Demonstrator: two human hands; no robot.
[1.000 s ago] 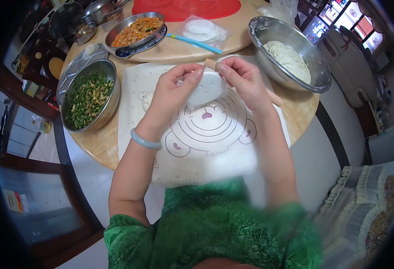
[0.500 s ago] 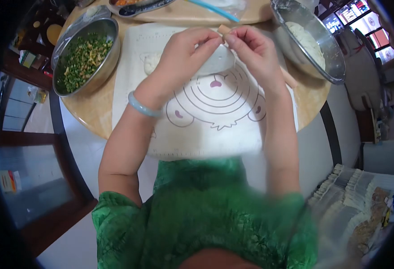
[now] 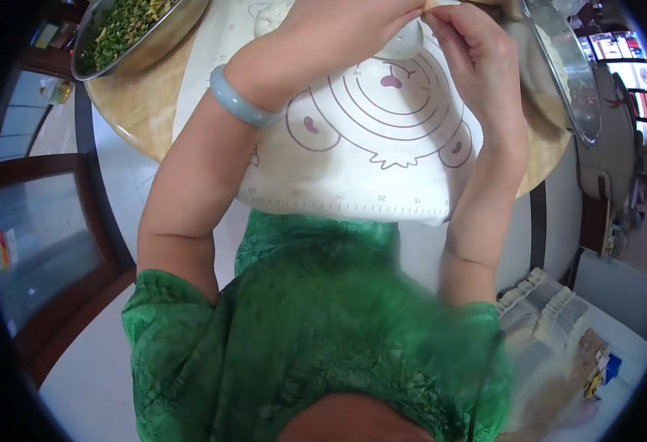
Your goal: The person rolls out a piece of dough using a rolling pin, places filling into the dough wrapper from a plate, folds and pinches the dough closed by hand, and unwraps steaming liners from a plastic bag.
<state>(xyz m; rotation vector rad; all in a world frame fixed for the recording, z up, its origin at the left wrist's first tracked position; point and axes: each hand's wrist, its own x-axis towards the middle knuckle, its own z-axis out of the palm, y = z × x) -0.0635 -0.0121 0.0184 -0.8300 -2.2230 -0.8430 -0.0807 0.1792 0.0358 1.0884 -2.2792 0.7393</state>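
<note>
My left hand (image 3: 345, 29), with a pale bracelet (image 3: 238, 99) on its wrist, has its fingertips pinched together at the top edge of the view. My right hand (image 3: 478, 55) pinches close beside it, the fingertips nearly meeting. Whatever is between the fingers is too small or hidden to make out. Just below them, a pale flat disc (image 3: 403, 46), apparently rolled dough, lies on the white printed mat (image 3: 382, 180). A white lump of dough (image 3: 268, 18) shows on the mat behind my left forearm.
At the upper left stands a metal bowl (image 3: 172, 37) of chopped greens (image 3: 126, 31) with yellow bits. Another metal bowl (image 3: 588, 110), holding white dough (image 3: 555, 62), is at the right. Both are on the round table (image 3: 132, 110), whose edge is near me.
The view has tilted down and come closer, so the table and bowls sit higher in it. Both hands stay pinched together.
</note>
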